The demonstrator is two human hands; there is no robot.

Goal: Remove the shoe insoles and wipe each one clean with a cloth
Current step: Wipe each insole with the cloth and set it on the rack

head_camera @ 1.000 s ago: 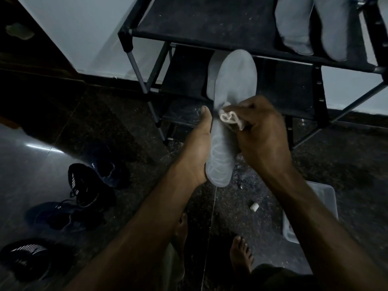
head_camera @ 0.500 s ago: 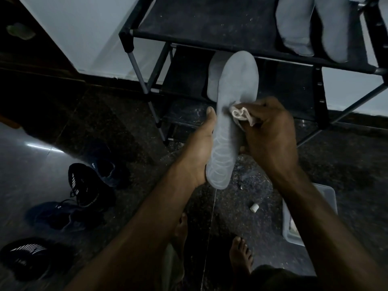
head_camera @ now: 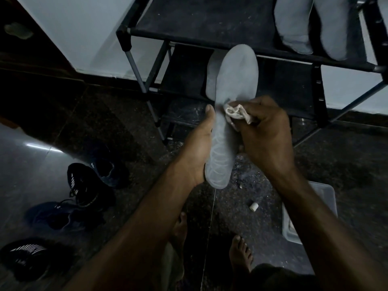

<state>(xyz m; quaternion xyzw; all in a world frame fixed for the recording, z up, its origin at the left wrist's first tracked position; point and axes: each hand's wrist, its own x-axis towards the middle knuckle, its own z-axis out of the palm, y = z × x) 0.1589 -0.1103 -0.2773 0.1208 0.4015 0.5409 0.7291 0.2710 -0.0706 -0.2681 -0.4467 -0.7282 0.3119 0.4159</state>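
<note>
From the head camera, four pale insoles show: one insole point(head_camera: 228, 114) held upright in the left hand point(head_camera: 197, 152), thumb along its left edge, one behind it point(head_camera: 211, 80) on the lower shelf, and two point(head_camera: 310, 24) on the top shelf of the black rack point(head_camera: 210, 19). The right hand point(head_camera: 266, 135) clenches one crumpled cloth point(head_camera: 236, 112), pressed to the held insole just beyond its fingers. Four dark shoes point(head_camera: 84, 183) lie on the dark speckled floor point(head_camera: 346, 164), left of the left hand; a pale wall stands behind.
</note>
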